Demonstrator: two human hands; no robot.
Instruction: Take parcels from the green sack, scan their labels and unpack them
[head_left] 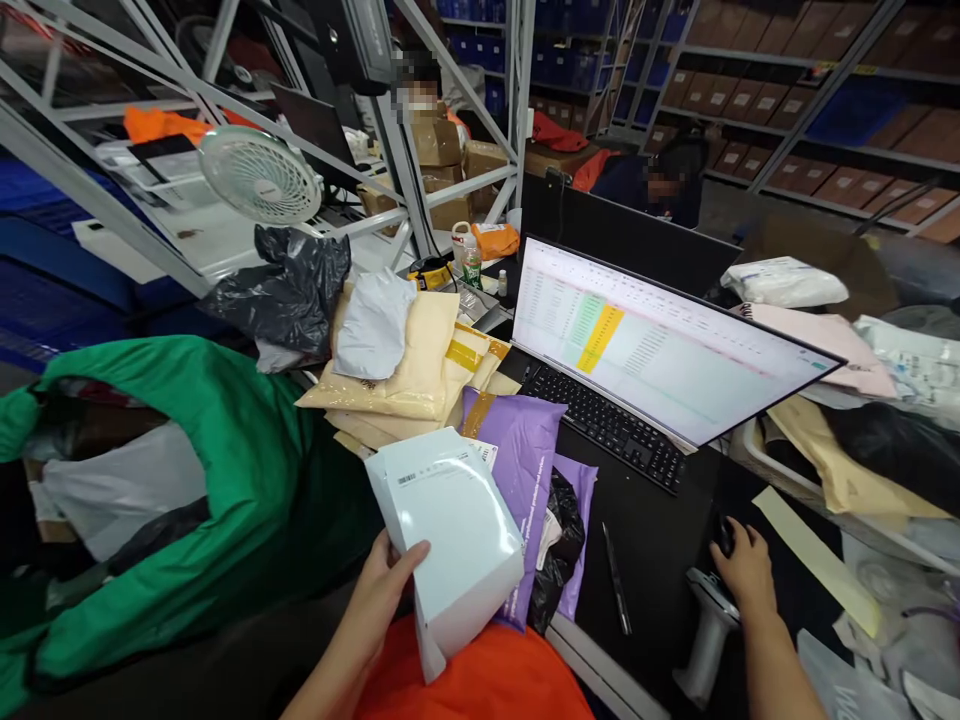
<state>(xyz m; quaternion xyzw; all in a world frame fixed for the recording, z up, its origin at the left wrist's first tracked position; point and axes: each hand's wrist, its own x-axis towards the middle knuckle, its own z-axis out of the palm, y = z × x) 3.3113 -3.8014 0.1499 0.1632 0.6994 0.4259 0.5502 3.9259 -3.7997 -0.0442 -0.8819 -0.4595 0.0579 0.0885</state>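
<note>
My left hand grips the lower left edge of a white mailer bag, thumb on top; a printed label with a barcode shows on its upper part. Under and behind the bag lie purple mailers and a black plastic bag. Over at the desk's right side, my right hand is closed over a dark computer mouse. Just left of that hand a grey barcode scanner rests on the desk. A black pen lies between the scanner and the purple mailers.
A monitor with a spreadsheet stands behind a black keyboard. Tan padded envelopes are piled left of it. At left sits an open green sack holding parcels. A wire basket of packages borders the right. Two people are beyond.
</note>
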